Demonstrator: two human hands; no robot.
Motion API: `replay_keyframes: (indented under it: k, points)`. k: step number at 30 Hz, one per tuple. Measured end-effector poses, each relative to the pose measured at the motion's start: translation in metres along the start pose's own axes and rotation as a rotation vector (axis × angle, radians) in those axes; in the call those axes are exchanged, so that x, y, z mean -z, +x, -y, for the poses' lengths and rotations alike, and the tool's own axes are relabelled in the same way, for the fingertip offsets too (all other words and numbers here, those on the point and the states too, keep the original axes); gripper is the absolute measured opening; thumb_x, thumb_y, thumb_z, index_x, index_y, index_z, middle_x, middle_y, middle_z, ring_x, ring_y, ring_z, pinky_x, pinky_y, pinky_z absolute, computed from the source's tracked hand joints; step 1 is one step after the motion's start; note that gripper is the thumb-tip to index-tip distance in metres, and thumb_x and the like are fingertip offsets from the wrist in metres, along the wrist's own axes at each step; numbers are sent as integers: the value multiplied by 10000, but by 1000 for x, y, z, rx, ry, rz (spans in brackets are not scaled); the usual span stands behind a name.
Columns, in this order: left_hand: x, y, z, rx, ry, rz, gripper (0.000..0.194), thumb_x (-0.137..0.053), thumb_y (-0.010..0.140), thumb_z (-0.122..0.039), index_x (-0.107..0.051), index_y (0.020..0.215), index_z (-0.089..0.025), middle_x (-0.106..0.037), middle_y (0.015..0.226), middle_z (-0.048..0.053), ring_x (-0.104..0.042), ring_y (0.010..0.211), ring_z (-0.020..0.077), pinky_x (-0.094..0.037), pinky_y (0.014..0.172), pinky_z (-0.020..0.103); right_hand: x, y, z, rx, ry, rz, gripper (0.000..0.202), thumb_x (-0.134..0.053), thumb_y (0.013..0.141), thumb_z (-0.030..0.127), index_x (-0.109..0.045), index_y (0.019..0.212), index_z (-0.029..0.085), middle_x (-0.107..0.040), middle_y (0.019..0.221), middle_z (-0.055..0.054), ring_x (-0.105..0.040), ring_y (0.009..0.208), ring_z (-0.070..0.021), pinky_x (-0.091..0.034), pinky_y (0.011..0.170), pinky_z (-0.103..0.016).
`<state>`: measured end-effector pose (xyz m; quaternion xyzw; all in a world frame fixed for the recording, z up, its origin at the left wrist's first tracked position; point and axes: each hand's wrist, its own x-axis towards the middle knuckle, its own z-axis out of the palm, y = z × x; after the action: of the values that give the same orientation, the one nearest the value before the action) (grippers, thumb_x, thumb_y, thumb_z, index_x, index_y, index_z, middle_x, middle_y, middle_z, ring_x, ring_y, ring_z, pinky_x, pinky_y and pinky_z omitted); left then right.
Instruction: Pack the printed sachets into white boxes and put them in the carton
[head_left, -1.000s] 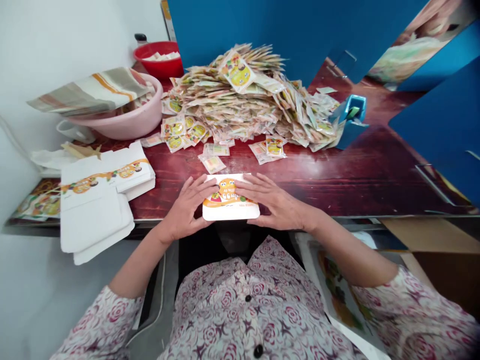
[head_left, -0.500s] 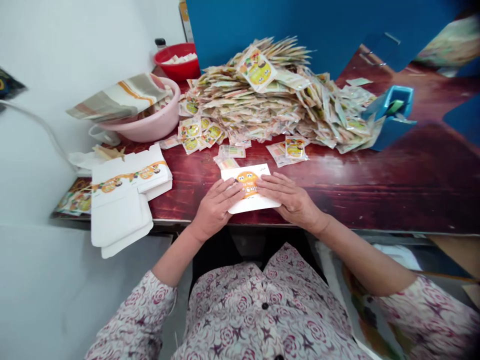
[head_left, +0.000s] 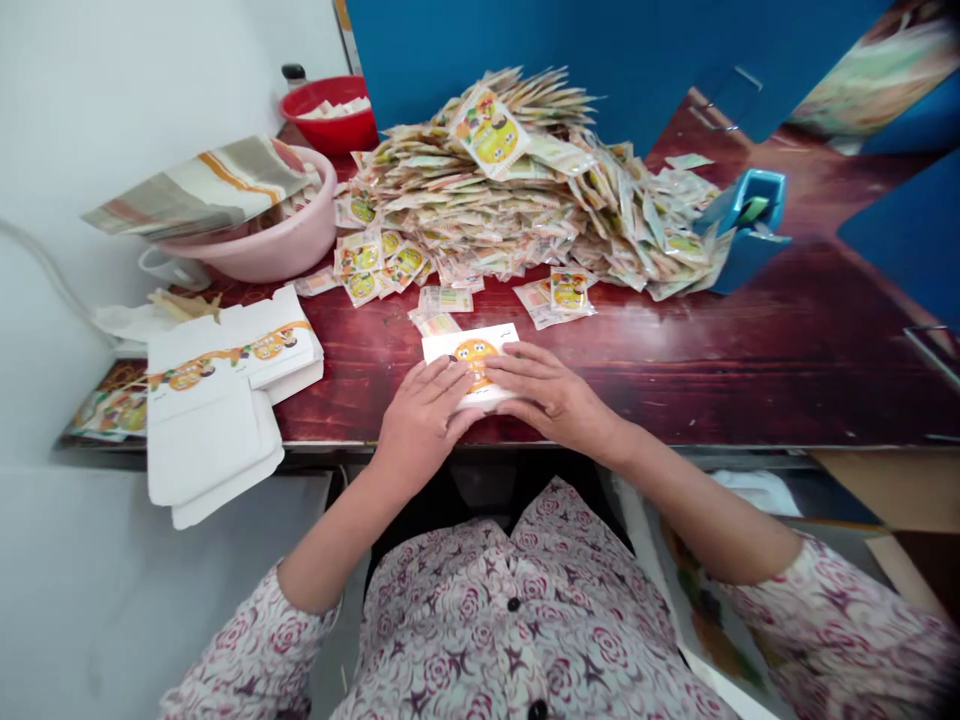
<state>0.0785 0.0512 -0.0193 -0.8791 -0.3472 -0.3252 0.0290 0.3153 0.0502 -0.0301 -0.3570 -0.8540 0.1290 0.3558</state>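
A small white carton (head_left: 474,350) with an orange smiling face printed on top lies at the front part of the table, between my hands. My left hand (head_left: 420,420) grips its left side, fingers over the top and thumb at the near edge. From the right, my right hand (head_left: 559,400) holds it the same way, its fingers covering part of the print. Both thumbs press along the near edge, where the flap is mostly hidden. Just behind the carton are a few small printed sachets (head_left: 566,292).
A large heap of sachets (head_left: 495,215) fills the back of the table (head_left: 750,370). Flat white cartons (head_left: 202,430) overhang the front edge at left. Behind them stand a pink basin (head_left: 300,225) and a red bowl (head_left: 352,130). A blue tape dispenser (head_left: 739,225) is at right.
My thumbs have come to the carton's near edge, and its projecting front part no longer shows as before. My right fingers lie slightly further over the print. The view has shifted a little right.
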Motion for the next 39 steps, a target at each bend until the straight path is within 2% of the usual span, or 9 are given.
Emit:
replay_keyframes:
  k: [5, 9, 12, 15, 17, 23, 28, 34, 39]
  points:
    - [-8, -4, -6, -16, 91, -72, 303, -595, 970, -240, -632, 1265, -183, -722, 1246, 94, -649, 1226, 269, -525, 1067, 514, -9, -1, 4, -3, -98, -82, 385, -586, 977, 244, -610, 1359, 285, -654, 1364, -36, -537, 1336, -239, -505, 1100, -513]
    - [0, -10, -6, 28, 37, 51, 408, -474, 1007, -185, -517, 1411, -148, -568, 1455, 156, -455, 1434, 276, -456, 1153, 509, 0, -6, 8, -23, -96, -83, 376, -543, 999, 264, -598, 1371, 263, -601, 1426, -69, -513, 1367, -237, -473, 1129, -501]
    - [9, -13, -3, -6, 81, 134, 465, -414, 1001, -121, -433, 1462, -60, -483, 1510, 225, -365, 1485, 304, -419, 1188, 494, 8, -13, 10, -161, -204, -116, 451, -617, 959, 370, -588, 1393, 252, -600, 1410, -112, -565, 1298, -294, -503, 1074, -525]
    - [15, -10, -1, -78, 146, 185, 473, -417, 987, -108, -430, 1454, -36, -516, 1474, 243, -421, 1451, 313, -419, 1190, 497, 10, -17, 12, -220, -279, -118, 411, -624, 953, 404, -644, 1328, 238, -732, 1085, -104, -683, 981, -273, -577, 901, -474]
    - [18, -6, 1, -117, 175, 197, 454, -438, 969, -108, -477, 1413, -23, -549, 1440, 248, -486, 1404, 318, -449, 1169, 485, 11, -16, 14, -190, -279, -124, 304, -579, 983, 366, -701, 1227, 231, -732, 911, -76, -675, 828, -233, -580, 822, -424]
    - [33, 12, 4, -141, 108, 208, 420, -468, 883, -50, -608, 1278, -63, -666, 1307, 201, -662, 1202, 274, -563, 1050, 431, 21, -4, 23, -162, -205, -194, 180, -572, 991, 321, -738, 964, 257, -717, 836, -30, -653, 787, -189, -551, 776, -353]
    - [41, 15, 6, -89, -5, 157, 328, -488, 894, -49, -635, 1177, -128, -715, 1204, 138, -696, 1104, 226, -596, 979, 395, 20, -6, 20, -92, -209, -252, 146, -589, 979, 270, -705, 898, 234, -704, 794, -23, -648, 751, -174, -536, 731, -321]
    - [32, -7, 13, 23, -270, 1, 96, -551, 967, -151, -641, 973, -183, -711, 1092, 81, -679, 1100, 175, -579, 973, 331, 10, -15, 17, -103, -191, -302, 120, -603, 960, 238, -690, 878, 240, -719, 832, -17, -659, 770, -177, -553, 750, -344]
    - [19, -22, 22, 5, -373, -75, 102, -612, 956, -234, -646, 1049, -213, -696, 1156, 79, -655, 1158, 199, -525, 1078, 464, 8, -25, 20, -150, -83, -253, 122, -601, 959, 258, -682, 1050, 250, -695, 982, -54, -666, 937, -200, -578, 844, -378]
